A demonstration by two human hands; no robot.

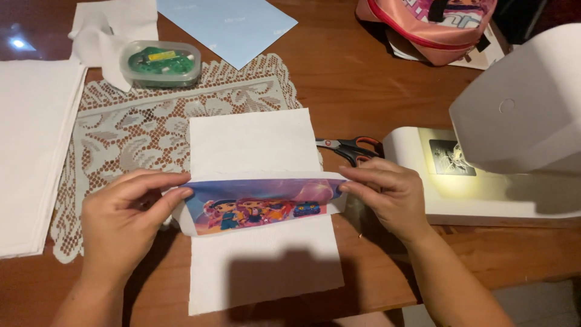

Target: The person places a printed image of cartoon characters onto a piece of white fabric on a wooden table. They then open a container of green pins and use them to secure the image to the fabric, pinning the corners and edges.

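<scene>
- Left hand (124, 215): grip pinched shut on the left end of the printed strip (260, 209), thumb on top.
- Right hand (390, 197): grip likewise closed on the strip's right end, fingertips curled over the fold.
- Strip: folded back across the middle of the white fabric (260, 212), cartoon print facing up; fabric flat on the counter (375, 79), partly over the lace mat (151, 133).
- Scissors (351, 148): just behind the right hand, blades toward the fabric.
- Sewing machine (502, 139): at right, lamp lit, close to the right wrist.
- Plastic box (160, 62), blue sheet (233, 24), white stack (36, 151), pink bag (436, 24): well apart.
- Risk, judged: uneven pull between hands likely to skew or crease the fold.
- Risk, judged: lace beneath may drag the fabric out of line.
</scene>
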